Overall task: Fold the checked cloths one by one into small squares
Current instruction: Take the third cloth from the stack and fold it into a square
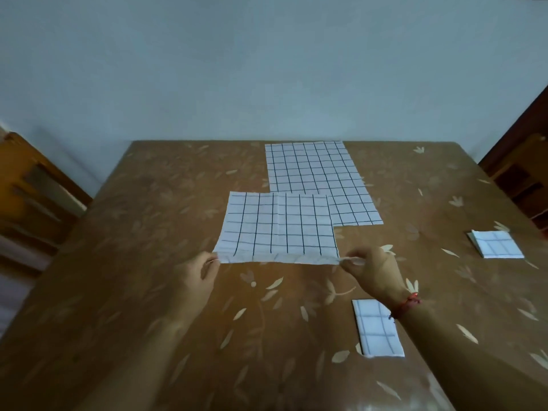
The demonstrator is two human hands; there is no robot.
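Head view: pinching both near corners of the half-folded checked cloth (278,226) with left hand (204,269) and right hand (367,266), fingertips closed on the hem. Sitting mid-worktop (148,232), overlapping the flat unfolded cloth (314,170) behind it. Off to its right, far folded square (496,244) and near folded square (378,330).

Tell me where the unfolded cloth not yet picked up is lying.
Head view: the unfolded cloth lies flat at the table's far edge, right of centre, its near-left corner covered by the held cloth.
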